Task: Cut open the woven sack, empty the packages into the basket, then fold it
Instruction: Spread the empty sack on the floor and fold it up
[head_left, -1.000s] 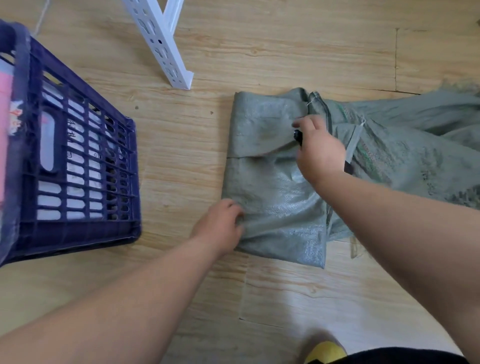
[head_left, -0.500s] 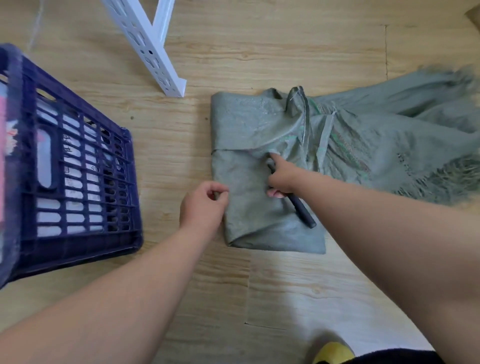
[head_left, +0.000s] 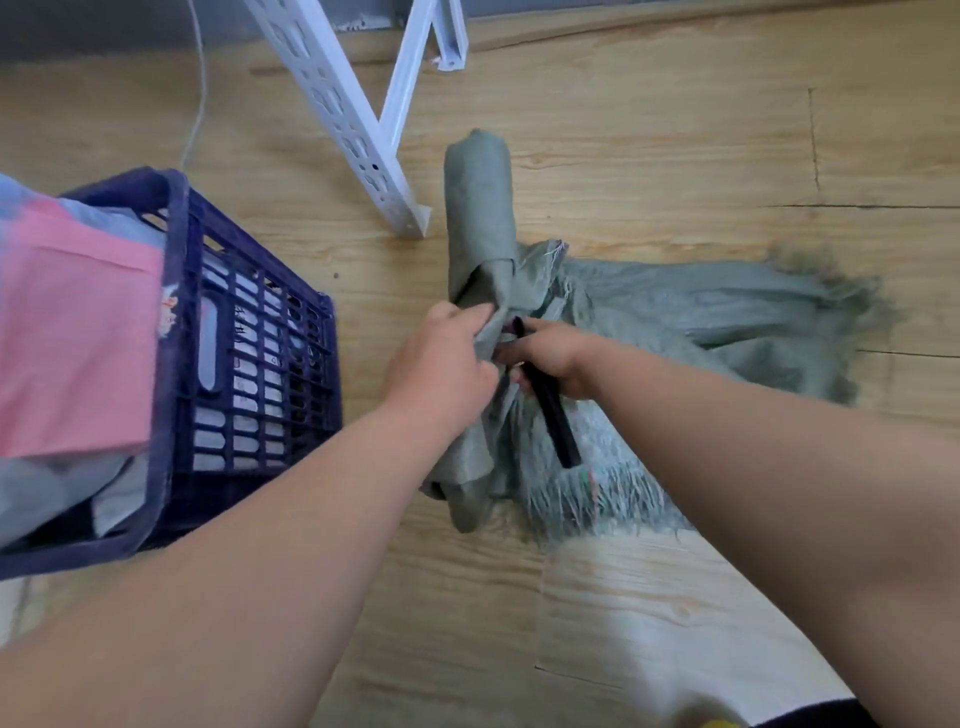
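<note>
The grey-green woven sack (head_left: 691, 312) lies crumpled on the wooden floor, its folded end bunched and lifted into a narrow roll (head_left: 480, 208) pointing away from me. My left hand (head_left: 441, 364) grips the bunched fabric at the middle. My right hand (head_left: 550, 356) is right beside it, closed around a black-handled cutter (head_left: 553, 415) and also touching the sack. The frayed cut edge fans out below my hands and at the far right. The dark blue basket (head_left: 249, 364) stands at the left, holding pink and pale packages (head_left: 72, 332).
A white perforated metal frame leg (head_left: 353, 119) stands on the floor just left of the sack's raised end. A thin white cable (head_left: 200, 88) runs down the far left. A dark wall base crosses the top. A yellow shoe tip (head_left: 722, 722) shows at the bottom edge.
The flat folded end of the sack has been gathered and lifted into a bunched roll. Both hands have come together at its middle. The view has shifted, showing the basket's contents.
</note>
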